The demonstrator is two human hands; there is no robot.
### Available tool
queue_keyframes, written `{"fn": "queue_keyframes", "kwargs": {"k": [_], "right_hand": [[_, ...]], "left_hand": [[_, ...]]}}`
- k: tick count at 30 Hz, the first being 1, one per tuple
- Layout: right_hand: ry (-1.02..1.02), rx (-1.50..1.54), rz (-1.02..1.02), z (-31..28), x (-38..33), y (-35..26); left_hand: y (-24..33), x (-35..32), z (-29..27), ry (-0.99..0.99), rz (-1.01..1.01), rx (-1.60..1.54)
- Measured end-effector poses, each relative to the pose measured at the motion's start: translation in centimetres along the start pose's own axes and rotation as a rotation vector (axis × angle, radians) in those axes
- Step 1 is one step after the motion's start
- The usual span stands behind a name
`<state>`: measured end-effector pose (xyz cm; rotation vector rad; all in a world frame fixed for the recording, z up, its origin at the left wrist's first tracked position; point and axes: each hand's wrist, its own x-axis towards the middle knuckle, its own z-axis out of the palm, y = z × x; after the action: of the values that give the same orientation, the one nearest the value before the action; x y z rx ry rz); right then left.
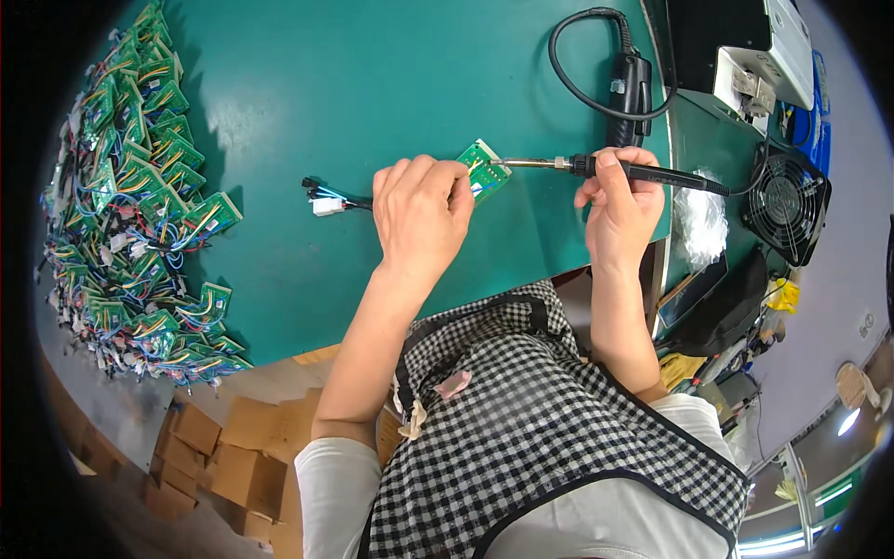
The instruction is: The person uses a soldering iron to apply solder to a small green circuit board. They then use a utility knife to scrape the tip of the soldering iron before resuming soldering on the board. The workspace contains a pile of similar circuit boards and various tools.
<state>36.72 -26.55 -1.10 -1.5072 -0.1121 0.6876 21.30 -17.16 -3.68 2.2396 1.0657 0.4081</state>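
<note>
My right hand point(622, 200) is closed around the black handle of a soldering iron point(587, 166), held roughly level with its metal tip pointing left. That tip meets the face of a small green circuit board point(492, 184). My left hand point(421, 214) is closed at the board's left edge, its fingers curled over wires there. A cable bundle with white and black connectors point(328, 200) sticks out on the left side of that hand. Exactly what the left fingertips pinch is hidden behind the knuckles.
A large heap of wired green circuit boards point(154, 205) covers the table's left side. At the upper right lie a black corded tool point(629, 98), a white-and-black box point(745, 51) and a black fan point(790, 200). Cardboard boxes point(251, 466) stand below, at the left.
</note>
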Motion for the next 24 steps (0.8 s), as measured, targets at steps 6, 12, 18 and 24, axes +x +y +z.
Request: {"fn": "queue_keyframes", "kwargs": {"k": [6,12,18,24], "right_hand": [[-0.01,0.019,-0.006,0.1,-0.1,0.2],[-0.054,0.085,-0.015,-0.7,0.0,0.2],[-0.106,0.237,0.089,-1.4,-0.3,-0.4],[0.029,0.41,0.216,-1.4,-1.4,-0.7]], "left_hand": [[0.2,0.2,-0.1,-0.029,-0.013,0.014],[0.4,0.2,-0.2,-0.041,-0.025,0.03],[0.4,0.3,-0.2,-0.045,-0.046,0.035],[0.3,0.3,-0.2,-0.055,-0.073,0.042]]}}
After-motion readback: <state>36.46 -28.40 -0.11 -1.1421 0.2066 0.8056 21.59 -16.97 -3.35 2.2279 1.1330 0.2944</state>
